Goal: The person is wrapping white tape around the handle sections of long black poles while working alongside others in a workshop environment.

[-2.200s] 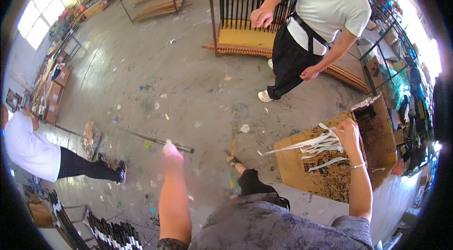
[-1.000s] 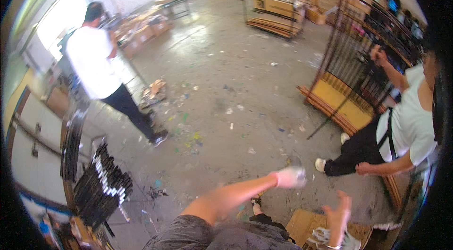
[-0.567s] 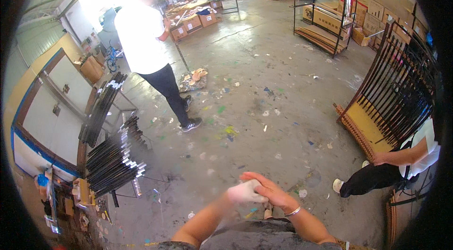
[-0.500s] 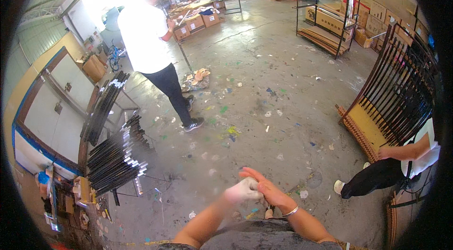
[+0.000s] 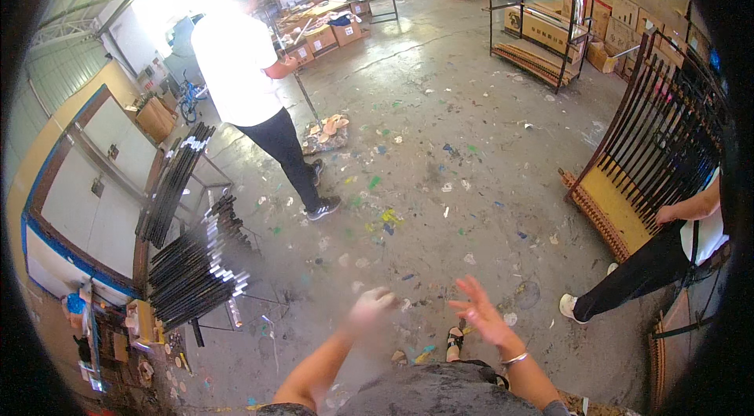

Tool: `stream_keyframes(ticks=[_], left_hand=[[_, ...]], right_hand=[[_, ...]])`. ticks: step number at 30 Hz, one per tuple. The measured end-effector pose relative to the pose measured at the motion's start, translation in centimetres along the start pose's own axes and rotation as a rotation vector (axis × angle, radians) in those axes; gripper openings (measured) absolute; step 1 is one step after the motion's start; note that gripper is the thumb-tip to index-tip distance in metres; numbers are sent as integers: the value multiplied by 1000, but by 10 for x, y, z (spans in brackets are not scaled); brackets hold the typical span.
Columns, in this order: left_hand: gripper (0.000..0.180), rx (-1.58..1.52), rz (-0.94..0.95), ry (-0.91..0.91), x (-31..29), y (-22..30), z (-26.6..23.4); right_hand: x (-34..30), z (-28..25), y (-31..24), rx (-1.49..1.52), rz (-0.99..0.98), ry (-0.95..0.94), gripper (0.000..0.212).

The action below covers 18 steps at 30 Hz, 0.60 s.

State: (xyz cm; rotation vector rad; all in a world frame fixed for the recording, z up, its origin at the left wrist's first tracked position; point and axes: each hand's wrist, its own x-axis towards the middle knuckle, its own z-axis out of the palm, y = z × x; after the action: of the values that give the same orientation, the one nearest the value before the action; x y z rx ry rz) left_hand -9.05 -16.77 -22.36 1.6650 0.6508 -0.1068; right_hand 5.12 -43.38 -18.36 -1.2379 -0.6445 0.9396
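My left hand (image 5: 374, 308) is whitish, perhaps gloved or dusty, and slightly blurred. Its fingers are loosely bent, pointing right, and nothing shows in them. My right hand (image 5: 481, 315) is bare, its fingers spread apart and holding nothing. A silver bracelet (image 5: 515, 358) circles the right wrist. Both hands hang in the air before my dark grey top (image 5: 432, 392), with a gap between them. Below, a dark sandal (image 5: 455, 344) on a foot shows on the floor.
A person in white (image 5: 243, 71) stands ahead on the left. At right, another person's hand (image 5: 669, 214) reaches to a rack of black rods (image 5: 660, 133). Black tubes (image 5: 188, 271) lie stacked on stands at left. Scraps dot the concrete floor (image 5: 424, 180); a metal frame (image 5: 542, 31) stands farther off.
My hands were touching and have come apart, the left moving left and the right moving right. The right-hand person's arm has moved up toward the rods.
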Motion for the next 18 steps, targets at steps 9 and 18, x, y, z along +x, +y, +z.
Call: stream_keyframes(ticks=[9, 18], left_hand=[[31, 29, 7, 91, -38, -172, 0], [31, 190, 114, 100, -43, -119, 10]], right_hand=[[-219, -165, 307, -654, 1062, 648, 29], [-228, -109, 274, -395, 1132, 544, 23]])
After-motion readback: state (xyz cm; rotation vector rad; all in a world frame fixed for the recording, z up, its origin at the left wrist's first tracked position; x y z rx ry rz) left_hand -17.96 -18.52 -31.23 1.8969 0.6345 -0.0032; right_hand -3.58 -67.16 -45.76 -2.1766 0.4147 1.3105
